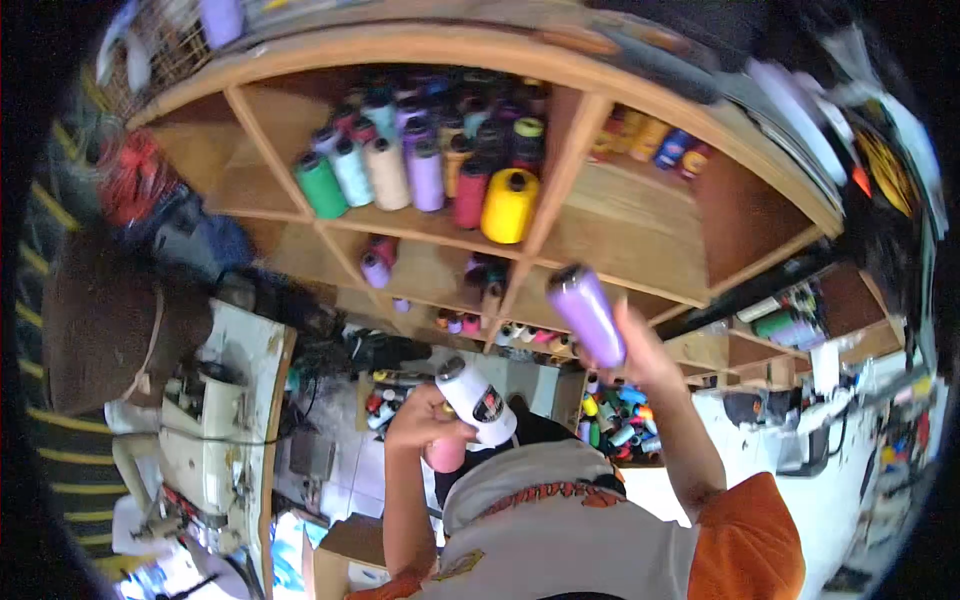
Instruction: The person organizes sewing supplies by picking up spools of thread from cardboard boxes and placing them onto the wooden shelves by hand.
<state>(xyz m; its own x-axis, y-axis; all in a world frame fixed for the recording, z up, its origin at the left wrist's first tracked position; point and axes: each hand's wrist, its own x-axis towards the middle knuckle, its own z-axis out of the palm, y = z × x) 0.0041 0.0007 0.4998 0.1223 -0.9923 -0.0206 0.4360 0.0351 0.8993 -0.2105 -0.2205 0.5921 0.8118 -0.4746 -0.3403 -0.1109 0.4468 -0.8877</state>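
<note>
My left hand (428, 422) is closed round a white thread cone (468, 392) with a dark label and a black tip, tilted up toward the shelf. A small pink rounded thing (445, 455), perhaps another spool, shows just below those fingers. Raised on the other side, my right hand (640, 345) grips a purple thread cone (588, 318), its dark end pointing up and left. Ahead, a wooden shelf compartment holds several thread cones, among them a yellow cone (510, 206), a green cone (320, 186) and a lilac cone (426, 176).
The wooden shelf (400, 50) spans the view. Small bottles (672, 148) stand in its right compartment. At left, a sewing machine (205, 430) sits on a table (265, 400). A box of spools (622, 415) is low behind my right arm, and a cardboard box (350, 545) is at bottom left.
</note>
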